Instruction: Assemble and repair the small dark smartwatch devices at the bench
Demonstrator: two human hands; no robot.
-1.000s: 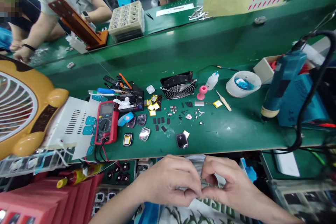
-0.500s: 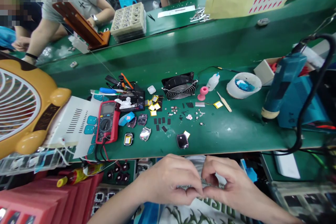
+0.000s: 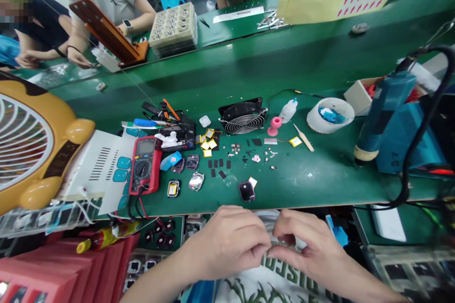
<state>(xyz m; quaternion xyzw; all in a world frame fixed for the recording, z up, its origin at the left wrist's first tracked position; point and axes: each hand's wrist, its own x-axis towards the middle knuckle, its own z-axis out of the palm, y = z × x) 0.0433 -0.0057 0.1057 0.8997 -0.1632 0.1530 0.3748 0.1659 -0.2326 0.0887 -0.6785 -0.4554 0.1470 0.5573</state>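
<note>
Now the left hand and right hand are drifting slightly left, fingertips pinching together below the bench edge; probably on a tiny part, hidden from view.

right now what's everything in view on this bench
multimeter: one, red, left of centre on the green bench
cooling fan: one, black, mid bench
pink stand: one, right of the fan
glue bottle: one, white, behind the pink stand
tub: one, white, right
hot air tool: one, blue, far right
desk fan: one, orange, far left
small parts: many, black and yellow, centre
left hand: fingers pinched, below the bench edge
right hand: fingers meeting the left hand's; whatever they pinch is hidden
</note>
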